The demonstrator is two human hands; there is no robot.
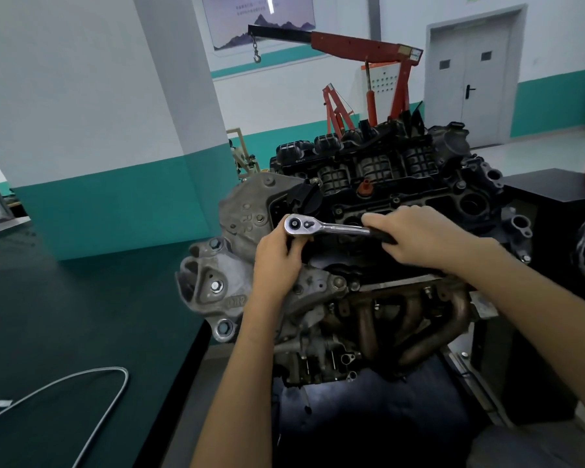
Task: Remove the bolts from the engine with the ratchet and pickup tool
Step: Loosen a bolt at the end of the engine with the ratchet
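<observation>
The engine [368,184] stands in front of me, black valve cover on top and rusty exhaust manifold [416,322] below. A chrome ratchet [321,227] lies level over the cover's near left corner, head to the left. My right hand [419,236] grips its black handle. My left hand [277,258] holds the ratchet under its head, fingers curled around what hangs below; the socket and bolt there are hidden. The flexible silver pickup tool [92,376] lies curved on the dark table at lower left.
Bolts show on the grey engine mount bracket [217,285] at the left. A dark green table [65,315] is on my left, a black cabinet [554,204] on the right. A red engine crane [368,49] and a grey door stand behind.
</observation>
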